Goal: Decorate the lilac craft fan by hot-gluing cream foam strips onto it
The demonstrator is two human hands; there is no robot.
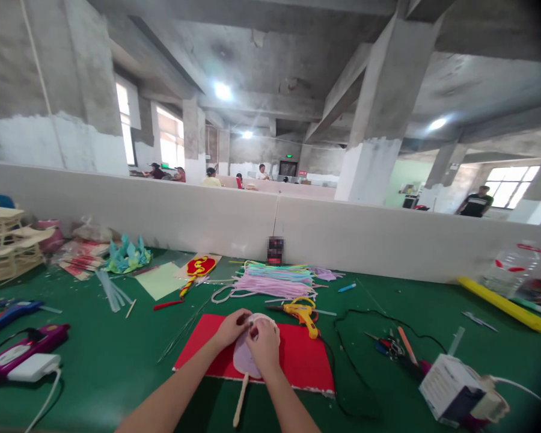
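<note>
A lilac hand fan (244, 356) with a pale wooden handle (240, 402) lies on a red board (300, 355), its handle towards me. Over the fan's upper left edge, my left hand (232, 328) has its thumb and fingers pinched together. Resting on the fan's right part, my right hand (265, 344) is closed too, its fingertips close to those of the left. What the fingertips pinch is too small to tell. Right behind the board lies a yellow hot glue gun (303, 314), its nozzle pointing left.
Lilac and green pipe cleaners (275, 282) lie in a bundle at the back. Left of them are a red-and-yellow fan (200, 267) and a teal crown-like craft (127, 255). A black cable, scissors (390, 346) and a white box (452, 390) are to the right. A power strip (24, 353) lies left.
</note>
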